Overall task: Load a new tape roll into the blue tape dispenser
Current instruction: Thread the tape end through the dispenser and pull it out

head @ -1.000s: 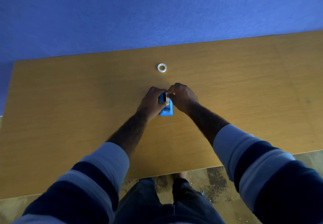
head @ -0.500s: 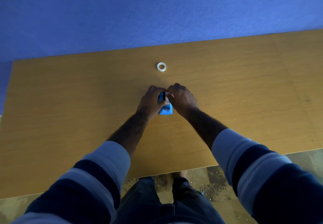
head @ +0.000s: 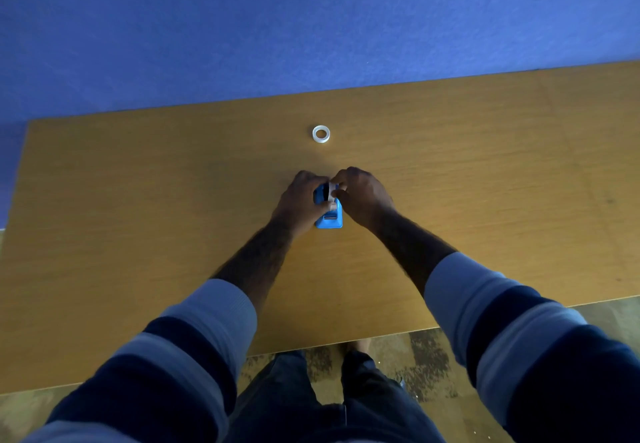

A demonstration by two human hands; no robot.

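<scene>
The blue tape dispenser (head: 329,218) stands on the wooden table (head: 138,221) in the middle of the head view. My left hand (head: 300,202) grips its left side and top. My right hand (head: 363,197) pinches a pale tape roll (head: 333,189) at the dispenser's top, partly inside its dark slot. Fingers hide most of the roll and the dispenser's upper half. A small white tape ring (head: 321,134) lies flat on the table beyond both hands, apart from them.
A blue wall (head: 311,20) rises right behind the table's far edge. The near table edge runs just above my legs (head: 311,401), with patterned floor (head: 422,366) below.
The hands and the dispenser stay in nearly the same place. My right fingers have shifted slightly on the roll at the dispenser's top.
</scene>
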